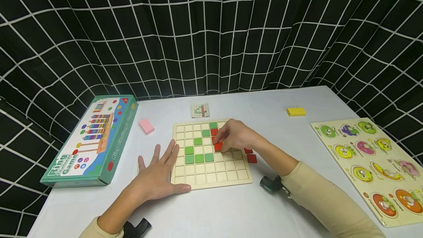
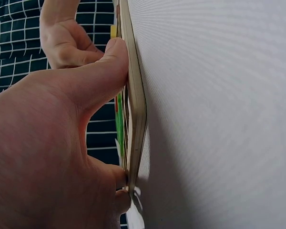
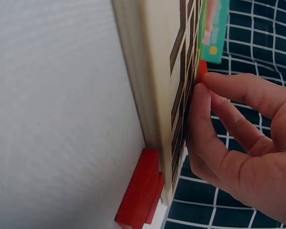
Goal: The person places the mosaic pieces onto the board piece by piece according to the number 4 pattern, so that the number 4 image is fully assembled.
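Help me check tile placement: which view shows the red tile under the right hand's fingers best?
The head view: the red tile lies on the grid board under the right hand. The right wrist view shows only its edge; in the left wrist view I cannot make it out.

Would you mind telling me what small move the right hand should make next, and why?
Probably press the red tile down into its square and let go: the right hand pinches it over the grid board, while the left hand rests flat against the board's left edge.

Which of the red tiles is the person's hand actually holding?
The red tile on the board, pinched by the right hand. The spare red tiles lie untouched on the table beside it.
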{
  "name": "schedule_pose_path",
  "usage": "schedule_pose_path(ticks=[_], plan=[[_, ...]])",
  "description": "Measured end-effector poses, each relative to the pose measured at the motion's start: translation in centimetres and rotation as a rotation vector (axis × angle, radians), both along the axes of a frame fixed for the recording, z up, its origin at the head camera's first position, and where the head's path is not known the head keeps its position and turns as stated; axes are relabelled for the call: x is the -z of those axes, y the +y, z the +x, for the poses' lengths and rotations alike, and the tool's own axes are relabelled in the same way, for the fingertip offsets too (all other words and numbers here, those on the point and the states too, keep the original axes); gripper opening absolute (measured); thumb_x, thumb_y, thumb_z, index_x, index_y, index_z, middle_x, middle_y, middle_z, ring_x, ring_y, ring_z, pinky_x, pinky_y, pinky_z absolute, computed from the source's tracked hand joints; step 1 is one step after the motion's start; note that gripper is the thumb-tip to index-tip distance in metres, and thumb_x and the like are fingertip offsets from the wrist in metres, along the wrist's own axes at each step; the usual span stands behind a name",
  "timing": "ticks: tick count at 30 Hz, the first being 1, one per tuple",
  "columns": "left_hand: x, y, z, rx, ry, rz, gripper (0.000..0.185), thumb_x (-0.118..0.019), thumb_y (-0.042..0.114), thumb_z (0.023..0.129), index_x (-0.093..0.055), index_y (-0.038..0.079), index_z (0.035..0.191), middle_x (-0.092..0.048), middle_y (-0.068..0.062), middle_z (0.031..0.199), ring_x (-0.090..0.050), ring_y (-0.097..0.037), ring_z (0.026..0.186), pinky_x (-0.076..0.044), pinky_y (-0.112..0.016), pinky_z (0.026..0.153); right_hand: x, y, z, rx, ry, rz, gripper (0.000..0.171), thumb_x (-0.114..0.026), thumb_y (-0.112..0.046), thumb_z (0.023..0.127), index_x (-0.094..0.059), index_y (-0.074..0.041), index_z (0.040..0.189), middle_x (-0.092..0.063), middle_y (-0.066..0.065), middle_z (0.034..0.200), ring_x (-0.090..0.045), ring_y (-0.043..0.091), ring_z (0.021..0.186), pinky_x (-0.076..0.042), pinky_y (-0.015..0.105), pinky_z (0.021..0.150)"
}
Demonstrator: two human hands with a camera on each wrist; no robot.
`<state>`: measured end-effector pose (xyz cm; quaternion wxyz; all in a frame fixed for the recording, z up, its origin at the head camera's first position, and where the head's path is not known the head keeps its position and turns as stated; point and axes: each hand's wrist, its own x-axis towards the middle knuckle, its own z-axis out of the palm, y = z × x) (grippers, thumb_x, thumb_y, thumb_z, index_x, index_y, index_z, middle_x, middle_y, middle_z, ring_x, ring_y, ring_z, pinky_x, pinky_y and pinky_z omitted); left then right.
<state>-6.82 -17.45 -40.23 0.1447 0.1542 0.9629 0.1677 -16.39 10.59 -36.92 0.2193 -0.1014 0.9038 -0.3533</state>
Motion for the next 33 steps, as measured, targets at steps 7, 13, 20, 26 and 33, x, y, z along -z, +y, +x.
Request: schedule_pose_path(ticks=[7, 13, 20, 26, 33], plan=[[-0.06, 0.05, -0.04, 0.007, 0.007, 0.006, 0.128, -0.072, 0.080, 0.076, -0.016, 0.011, 0.168, -0.004, -0.004, 0.177, -0.003, -0.052, 0.159, 0.000, -0.093, 0.104, -0.03, -0.37, 0.01, -0.005, 0.014, 0.022, 0.029, -0.085, 0.006, 0.071, -0.084, -0.015, 0.089, -0.074, 0.000, 0.086, -0.063, 0.018, 0.086, -0.052, 0.027, 0.074], [-0.08, 0.06, -0.02, 0.006, 0.006, 0.004, 0.128, -0.072, 0.080, 0.076, -0.016, 0.010, 0.168, -0.005, -0.004, 0.177, -0.003, -0.052, 0.159, 0.000, -0.093, 0.104, 0.04, -0.45, 0.07, -0.017, 0.028, 0.030, 0.029, -0.084, 0.008, 0.071, -0.084, -0.014, 0.090, -0.074, 0.001, 0.089, -0.062, 0.019, 0.087, -0.053, 0.028, 0.074], [-0.12, 0.05, 0.00, 0.005, 0.011, -0.006, 0.128, -0.073, 0.079, 0.076, -0.017, 0.010, 0.168, -0.004, -0.004, 0.178, -0.004, -0.052, 0.159, -0.001, -0.092, 0.104, 0.07, -0.63, 0.09, -0.040, 0.062, 0.051, 0.029, -0.082, 0.007, 0.070, -0.084, -0.015, 0.088, -0.075, 0.000, 0.089, -0.063, 0.018, 0.088, -0.053, 0.029, 0.077], [-0.15, 0.05, -0.05, 0.002, 0.003, -0.003, 0.128, -0.073, 0.079, 0.076, -0.016, 0.010, 0.168, -0.004, -0.004, 0.178, -0.003, -0.052, 0.159, -0.001, -0.092, 0.105, -0.07, -0.80, 0.19, -0.034, 0.058, 0.061, 0.029, -0.082, 0.007, 0.069, -0.084, -0.015, 0.088, -0.075, 0.000, 0.090, -0.063, 0.017, 0.088, -0.053, 0.028, 0.076], [-0.07, 0.03, -0.05, -0.003, -0.004, 0.002, 0.128, -0.071, 0.080, 0.076, -0.015, 0.011, 0.168, -0.003, -0.004, 0.178, -0.002, -0.052, 0.159, 0.000, -0.092, 0.104, -0.22, -0.98, 0.41, -0.036, 0.074, 0.068, 0.028, -0.082, 0.007, 0.070, -0.083, -0.015, 0.088, -0.075, -0.001, 0.089, -0.063, 0.016, 0.088, -0.054, 0.028, 0.077]])
